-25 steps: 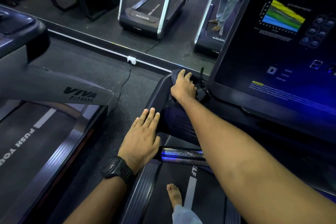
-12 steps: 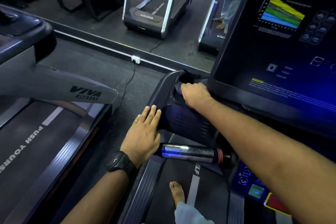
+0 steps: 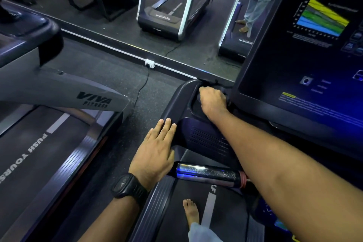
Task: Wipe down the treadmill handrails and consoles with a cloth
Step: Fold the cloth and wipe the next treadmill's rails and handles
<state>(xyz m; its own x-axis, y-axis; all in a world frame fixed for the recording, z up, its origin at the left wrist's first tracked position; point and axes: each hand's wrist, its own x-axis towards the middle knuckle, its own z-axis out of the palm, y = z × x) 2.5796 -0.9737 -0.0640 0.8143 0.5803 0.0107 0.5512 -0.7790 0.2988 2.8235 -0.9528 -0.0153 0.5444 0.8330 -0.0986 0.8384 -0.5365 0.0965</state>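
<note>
While the neighbouring treadmill [image 3: 59, 92] at the far left lies untouched, the left grip [image 3: 155, 151] is kept flat and released, fingers straight, against the near stretch of the handrail [image 3: 174, 104], unmoved as a brace. Further right, the right grip [image 3: 213, 100] has been drawn back from the rail's far tip into the recessed pocket [image 3: 194, 109] beside the console screen [image 3: 294, 65]. The tip may therefore be judged wiped, and the pocket taken as the part now in hand. This grip is clenched over the cloth [image 3: 199, 96], of which only a dark edge is shown beneath the fingers, pressed to the pocket's inner wall. At the far right the console screen is lit, apart from the cloth, and is judged not yet wiped.
</note>
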